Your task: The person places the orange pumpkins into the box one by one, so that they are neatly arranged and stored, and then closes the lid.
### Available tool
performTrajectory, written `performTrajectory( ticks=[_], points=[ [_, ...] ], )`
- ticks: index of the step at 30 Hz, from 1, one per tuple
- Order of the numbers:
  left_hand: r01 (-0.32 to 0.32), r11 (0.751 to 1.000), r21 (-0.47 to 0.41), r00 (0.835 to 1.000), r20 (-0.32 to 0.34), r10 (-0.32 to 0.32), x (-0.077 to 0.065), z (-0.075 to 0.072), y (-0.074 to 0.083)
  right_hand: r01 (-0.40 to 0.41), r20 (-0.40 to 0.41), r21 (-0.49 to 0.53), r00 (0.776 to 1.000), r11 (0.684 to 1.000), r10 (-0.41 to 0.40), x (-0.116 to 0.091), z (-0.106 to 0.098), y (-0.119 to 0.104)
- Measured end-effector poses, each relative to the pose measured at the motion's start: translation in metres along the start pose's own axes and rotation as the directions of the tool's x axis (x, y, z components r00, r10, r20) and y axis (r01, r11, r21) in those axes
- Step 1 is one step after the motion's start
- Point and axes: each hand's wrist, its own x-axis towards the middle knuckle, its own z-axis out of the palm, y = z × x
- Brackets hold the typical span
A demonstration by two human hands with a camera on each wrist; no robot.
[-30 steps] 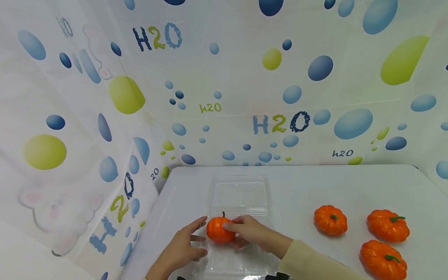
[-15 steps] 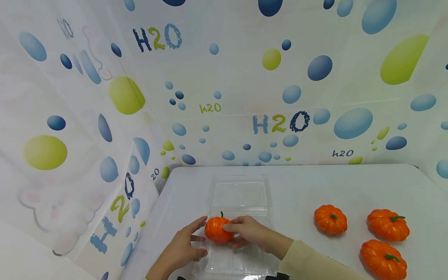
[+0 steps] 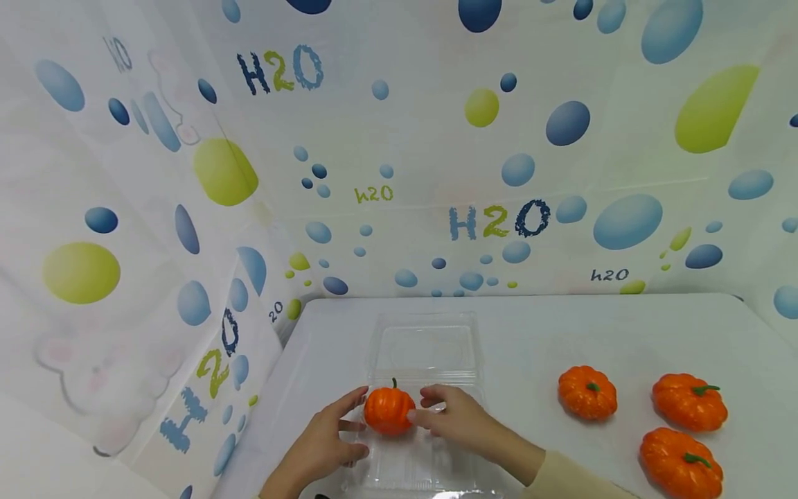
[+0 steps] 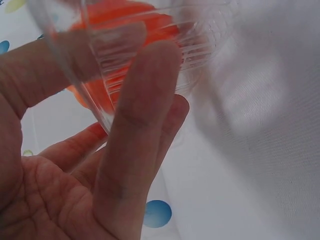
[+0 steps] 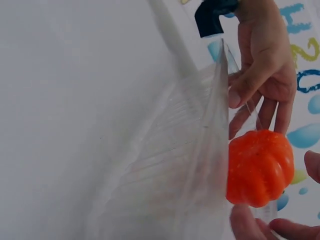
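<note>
A small orange toy pumpkin (image 3: 388, 410) with a green stem sits upright in the base of a clear plastic clamshell box (image 3: 414, 473), toward its back left. My left hand (image 3: 323, 438) holds the box's left wall; in the left wrist view, the clear ribbed wall (image 4: 200, 55) passes between its fingers. My right hand (image 3: 466, 420) is just right of the pumpkin with its fingers spread. Its thumb is close to the pumpkin's side, and whether they touch I cannot tell. The right wrist view shows the pumpkin (image 5: 261, 167) past the box wall, fingertips apart from it.
The box's open lid (image 3: 427, 344) lies flat behind the base. To the right on the white table (image 3: 524, 346) are three more orange pumpkins: one nearer (image 3: 587, 393), one farther right (image 3: 688, 402), one in front (image 3: 681, 462). A patterned curtain (image 3: 399, 138) hangs behind.
My right hand has let go of the pumpkin and drawn slightly right, its fingers opening. The pumpkin shifted a little left beforehand. My left hand stays at the box's left wall.
</note>
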Motion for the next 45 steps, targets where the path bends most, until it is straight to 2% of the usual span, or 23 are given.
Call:
performTrajectory(
  ticks=[6, 9, 12, 16, 19, 21, 24, 28, 31, 37, 41, 45],
  points=[
    [-0.005, 1.0, -0.019, 1.0, 0.011, 0.005, 0.002, -0.001, -0.003, 0.136, -0.045, -0.111, 0.989, 0.984, -0.142, -0.026, -0.018, 0.002],
    [-0.001, 0.999, -0.034, 1.0, 0.019, 0.002, 0.003, -0.001, -0.003, 0.166, -0.077, -0.177, 0.98, 0.97, -0.181, -0.041, -0.031, 0.004],
    [0.004, 0.999, -0.043, 1.0, 0.021, -0.003, 0.003, -0.002, -0.004, 0.131, -0.122, -0.241, 0.979, 0.962, -0.164, -0.055, -0.045, 0.008],
    [-0.001, 0.999, -0.051, 1.0, 0.02, 0.002, 0.002, -0.004, -0.005, 0.026, -0.202, -0.319, 0.975, 0.947, -0.095, -0.071, -0.065, 0.013],
    [-0.012, 0.998, -0.055, 1.0, 0.026, 0.013, 0.002, -0.006, -0.006, -0.029, -0.243, -0.4, 0.967, 0.916, -0.075, -0.083, -0.08, 0.015],
    [-0.016, 0.998, -0.06, 0.999, 0.03, 0.018, 0.002, -0.007, -0.007, -0.036, -0.252, -0.468, 0.963, 0.883, -0.094, -0.09, -0.092, 0.016],
    [-0.019, 0.998, -0.064, 0.999, 0.035, 0.021, 0.003, -0.008, -0.008, -0.005, -0.249, -0.533, 0.957, 0.846, -0.151, -0.102, -0.111, 0.018],
    [-0.009, 0.998, -0.056, 0.999, 0.036, 0.011, 0.004, -0.01, -0.007, -0.01, -0.251, -0.563, 0.955, 0.826, -0.16, -0.116, -0.137, 0.018],
    [0.0, 0.999, -0.043, 0.999, 0.037, 0.001, 0.006, -0.01, -0.007, -0.015, -0.26, -0.608, 0.949, 0.794, -0.181, -0.127, -0.156, 0.019],
    [-0.002, 1.0, -0.031, 0.999, 0.038, 0.003, 0.008, -0.011, -0.005, 0.003, -0.288, -0.679, 0.919, 0.734, -0.271, -0.15, -0.187, 0.029],
    [-0.001, 1.0, -0.021, 0.999, 0.036, 0.001, 0.008, -0.011, -0.004, -0.067, -0.315, -0.692, 0.924, 0.719, -0.216, -0.162, -0.207, 0.041],
    [0.002, 1.0, -0.019, 0.999, 0.036, -0.001, 0.008, -0.011, -0.004, -0.124, -0.329, -0.676, 0.933, 0.726, -0.147, -0.171, -0.223, 0.053]
  ],
)
